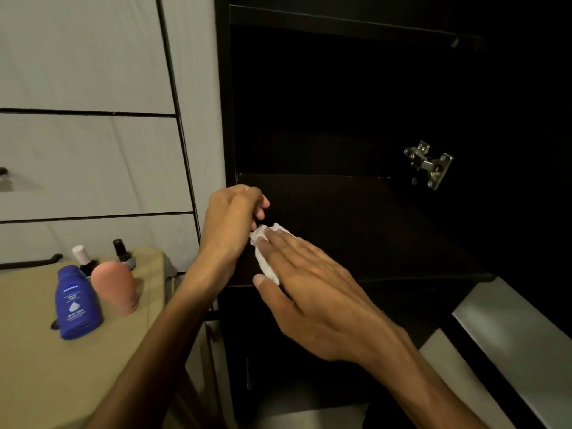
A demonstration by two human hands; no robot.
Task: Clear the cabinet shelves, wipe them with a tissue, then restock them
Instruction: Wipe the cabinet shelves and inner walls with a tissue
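Likely home bathroom: pale tiled wall (86, 156), dark cabinet (356, 212), lotion bottle (77, 305) and small bottles (123, 252) on beige surface (37, 366).

Crumpled white tissue (268, 255) on dark shelf (371, 230) front-left edge, cabinet open.

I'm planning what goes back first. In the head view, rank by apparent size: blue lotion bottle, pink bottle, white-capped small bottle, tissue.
1. blue lotion bottle
2. pink bottle
3. tissue, partly hidden under the right hand, so unsure
4. white-capped small bottle, partly hidden too
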